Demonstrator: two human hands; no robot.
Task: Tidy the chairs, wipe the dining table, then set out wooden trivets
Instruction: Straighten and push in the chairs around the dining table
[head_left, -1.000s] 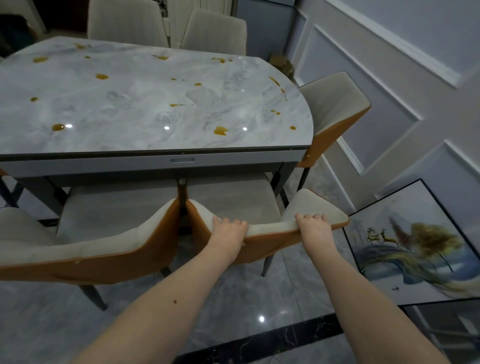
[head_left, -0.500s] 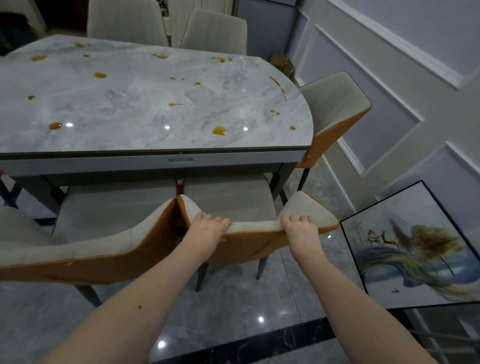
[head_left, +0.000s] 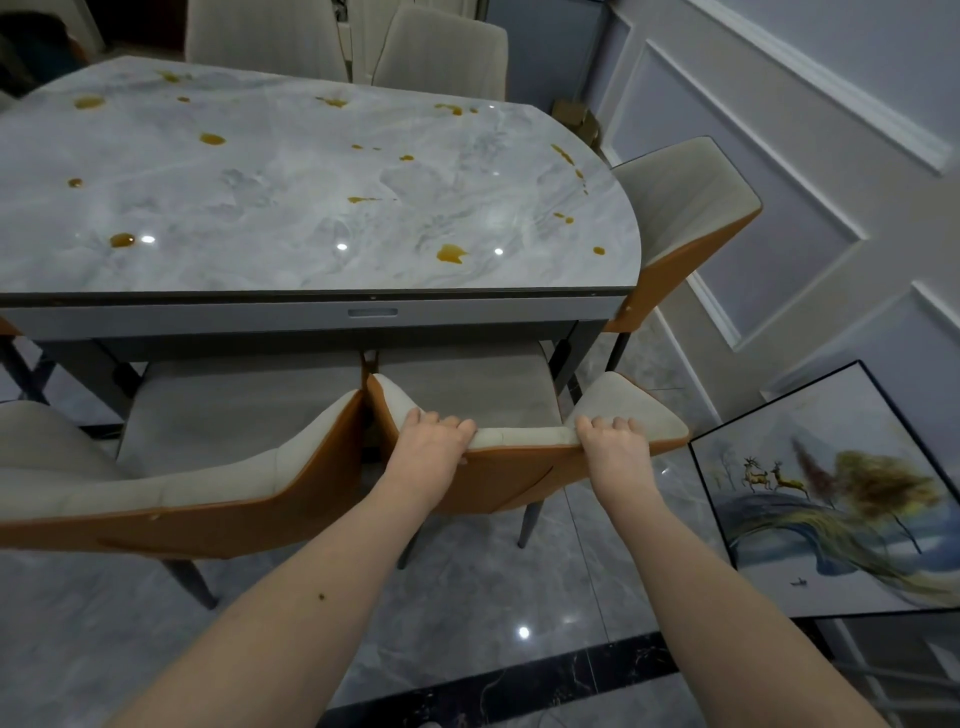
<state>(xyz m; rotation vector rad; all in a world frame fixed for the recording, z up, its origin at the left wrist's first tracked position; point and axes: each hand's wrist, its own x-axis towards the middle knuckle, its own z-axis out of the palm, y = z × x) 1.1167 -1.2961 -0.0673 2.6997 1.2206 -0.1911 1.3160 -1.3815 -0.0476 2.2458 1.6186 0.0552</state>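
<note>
Fingers of the left hand (head_left: 427, 446) and right hand (head_left: 613, 451) curl over the padded top edge of the chair (head_left: 524, 470) backrest, gripping it. That chair sits at six o'clock from the dining table (head_left: 311, 208), its seat tucked partly under the rim. It likely handles as a stiff, moderately heavy frame with soft upholstery; the top edge gives the surest hold. Amber spills (head_left: 451, 253) dot the tabletop, unwiped.

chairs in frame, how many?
5: gripped chair, near-left chair, right-end chair, two at the far side. More may sit out of view.
</note>
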